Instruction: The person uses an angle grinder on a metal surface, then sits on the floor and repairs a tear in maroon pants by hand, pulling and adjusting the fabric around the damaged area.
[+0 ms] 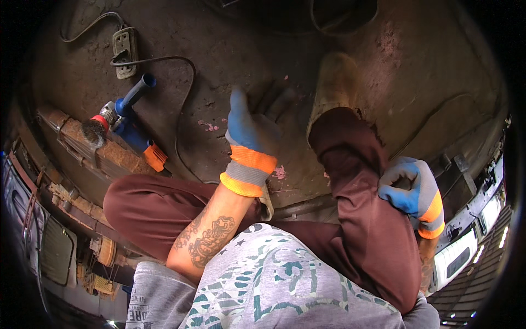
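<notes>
My left hand (256, 122), in a blue and grey work glove with an orange and yellow cuff, hovers over the dirty ground with its fingers spread and nothing in it. The fingertips are dark and slightly blurred. Against the side of my raised right leg (356, 164) rests my right hand (408, 189), gloved alike, its fingers curled into a loose, empty ring. Off to the left, an angle grinder (130, 131) with a wire cup brush (94, 131) and a blue side handle (136, 94) leans on a rusty metal beam (74, 131). Neither hand touches it.
A power strip (125, 52) with a plug in it lies at the far left. Its black cable (193, 82) loops across the ground between the grinder and my left hand. My shoe (337, 82) stands ahead. White vehicle parts (457, 257) are at the right edge, rusty parts (104, 252) at lower left.
</notes>
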Action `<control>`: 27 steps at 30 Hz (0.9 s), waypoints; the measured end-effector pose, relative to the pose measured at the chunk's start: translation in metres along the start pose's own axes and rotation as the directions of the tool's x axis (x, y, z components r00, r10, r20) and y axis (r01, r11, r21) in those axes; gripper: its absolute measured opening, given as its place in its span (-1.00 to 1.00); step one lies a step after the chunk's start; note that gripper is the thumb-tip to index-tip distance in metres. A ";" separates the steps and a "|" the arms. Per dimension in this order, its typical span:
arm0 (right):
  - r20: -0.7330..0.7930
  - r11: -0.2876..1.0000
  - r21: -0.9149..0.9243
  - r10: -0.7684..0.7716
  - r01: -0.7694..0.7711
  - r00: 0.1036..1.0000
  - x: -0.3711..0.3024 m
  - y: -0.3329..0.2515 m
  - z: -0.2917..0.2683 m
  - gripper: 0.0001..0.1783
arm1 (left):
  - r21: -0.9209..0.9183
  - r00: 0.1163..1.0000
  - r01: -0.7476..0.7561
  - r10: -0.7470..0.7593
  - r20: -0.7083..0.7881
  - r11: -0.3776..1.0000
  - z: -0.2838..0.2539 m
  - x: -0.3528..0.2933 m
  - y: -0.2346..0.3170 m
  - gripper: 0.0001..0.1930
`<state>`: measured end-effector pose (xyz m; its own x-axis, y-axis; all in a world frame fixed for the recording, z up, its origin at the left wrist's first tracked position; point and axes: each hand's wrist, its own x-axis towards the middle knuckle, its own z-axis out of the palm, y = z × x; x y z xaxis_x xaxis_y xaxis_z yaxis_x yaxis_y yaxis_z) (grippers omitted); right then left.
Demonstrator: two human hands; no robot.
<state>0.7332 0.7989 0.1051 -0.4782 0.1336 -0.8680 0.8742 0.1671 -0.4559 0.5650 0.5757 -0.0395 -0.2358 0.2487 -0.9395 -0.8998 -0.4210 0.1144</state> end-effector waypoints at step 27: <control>-0.252 0.456 0.887 0.348 0.072 0.903 -0.011 0.128 0.058 -0.70 | 0.781 0.806 -0.570 -0.359 0.471 -0.254 -0.028 -0.074 -0.004 -0.66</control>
<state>0.8547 0.7620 0.0449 -0.1486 0.4250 -0.8929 0.4394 -0.7806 -0.4446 0.5960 0.5343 0.0208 -0.0400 0.7627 -0.6455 0.0762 0.6465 0.7591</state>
